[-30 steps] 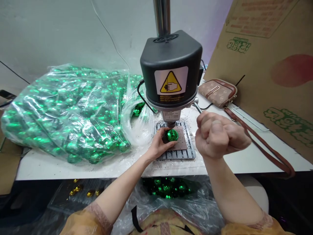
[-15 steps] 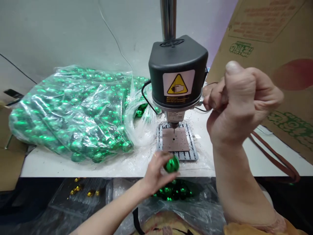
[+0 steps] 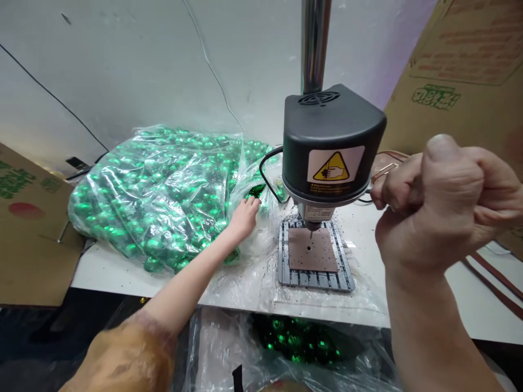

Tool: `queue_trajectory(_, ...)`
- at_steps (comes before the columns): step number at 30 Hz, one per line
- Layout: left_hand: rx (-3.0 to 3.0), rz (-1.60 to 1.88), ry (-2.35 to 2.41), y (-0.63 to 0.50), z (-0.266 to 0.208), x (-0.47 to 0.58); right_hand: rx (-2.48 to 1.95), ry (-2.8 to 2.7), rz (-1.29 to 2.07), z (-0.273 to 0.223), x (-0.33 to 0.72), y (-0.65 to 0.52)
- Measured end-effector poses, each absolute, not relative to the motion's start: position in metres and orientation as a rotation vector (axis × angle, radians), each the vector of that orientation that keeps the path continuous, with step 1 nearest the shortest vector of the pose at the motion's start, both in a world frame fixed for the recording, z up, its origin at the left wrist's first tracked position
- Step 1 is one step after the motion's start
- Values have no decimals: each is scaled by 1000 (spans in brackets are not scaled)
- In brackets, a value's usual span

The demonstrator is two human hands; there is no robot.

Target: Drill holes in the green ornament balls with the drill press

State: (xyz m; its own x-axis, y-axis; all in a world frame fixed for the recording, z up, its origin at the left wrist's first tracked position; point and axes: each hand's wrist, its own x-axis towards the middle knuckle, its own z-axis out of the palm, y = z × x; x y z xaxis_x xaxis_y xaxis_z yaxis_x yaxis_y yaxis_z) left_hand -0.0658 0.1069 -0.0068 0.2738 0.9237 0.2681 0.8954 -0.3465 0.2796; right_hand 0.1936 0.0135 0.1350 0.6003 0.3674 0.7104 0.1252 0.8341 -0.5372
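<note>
My right hand (image 3: 439, 196) is closed in a fist around the feed lever at the right side of a black bench drill press (image 3: 333, 144); most of the lever is hidden by my fingers. My left hand (image 3: 245, 215) reaches to the mouth of a clear plastic bag (image 3: 159, 190) full of shiny green faceted balls. Its fingers are stretched out toward the balls inside, with nothing seen in them. Below the drill bit (image 3: 311, 234), a brown square pad (image 3: 322, 258) with a hole lies on the slotted metal base (image 3: 345, 280).
Below the table edge, more green balls (image 3: 298, 340) lie in a clear plastic bag. Cardboard boxes stand at the left (image 3: 36, 228) and right (image 3: 469, 71). A brown strap (image 3: 494, 277) lies on the right of the white table, and dark shavings are scattered around the base.
My left hand has let go of a green ball and moved from in front of the drill base up to the bag's mouth. My right hand stays on the lever. The view has shifted left.
</note>
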Motion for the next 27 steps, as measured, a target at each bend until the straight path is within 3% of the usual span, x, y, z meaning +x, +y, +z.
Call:
queue_trajectory(5, 2459, 419, 1867, 176, -2, -64, -609, -934, 101, 134, 195, 15)
queue_trajectory(12, 2460, 279, 1918, 166, 7, -76, -650, -949, 113, 134, 196, 12)
queue_trajectory(17, 2511, 563, 1635, 111, 14, -77, -666, -941, 117, 133, 196, 10)
queue_trajectory(21, 1855, 1072, 1274, 55, -7, -49, -650, -935, 97, 133, 194, 11)
queue_trajectory(24, 1186, 1151, 1085, 31, -23, -24, -649, -936, 98, 132, 194, 11)
queue_trajectory(27, 981, 1125, 1047, 24, -30, -7, -625, -944, 106, 131, 195, 12)
